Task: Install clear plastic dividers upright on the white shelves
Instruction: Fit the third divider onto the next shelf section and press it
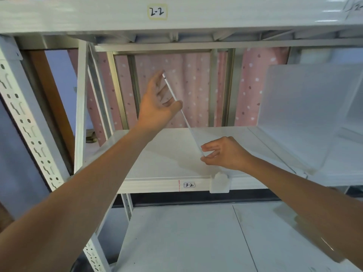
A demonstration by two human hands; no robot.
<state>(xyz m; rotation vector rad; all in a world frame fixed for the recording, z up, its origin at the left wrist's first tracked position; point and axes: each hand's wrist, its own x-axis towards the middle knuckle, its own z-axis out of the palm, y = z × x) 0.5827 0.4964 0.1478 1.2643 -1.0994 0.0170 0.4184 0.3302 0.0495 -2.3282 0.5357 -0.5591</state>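
Your left hand (157, 103) reaches in above the middle shelf (169, 154), the one whose front edge carries the "3-2" label (189, 185). Its fingers are spread and loosely curled round the upper, far part of a clear plastic divider (182, 112), with the thumb on the near face. Your right hand (224, 153) pinches the lower, near end of the same divider between thumb and curled fingers, just above the shelf surface and behind the label. The divider is seen edge-on and slants from upper left, deep in the bay, down to lower right near the shelf's front edge; it is not upright. To the right of the label, a white clip (220, 182) sits on the shelf's front edge. Further right, a second clear divider (306, 114) stands upright on the shelf.
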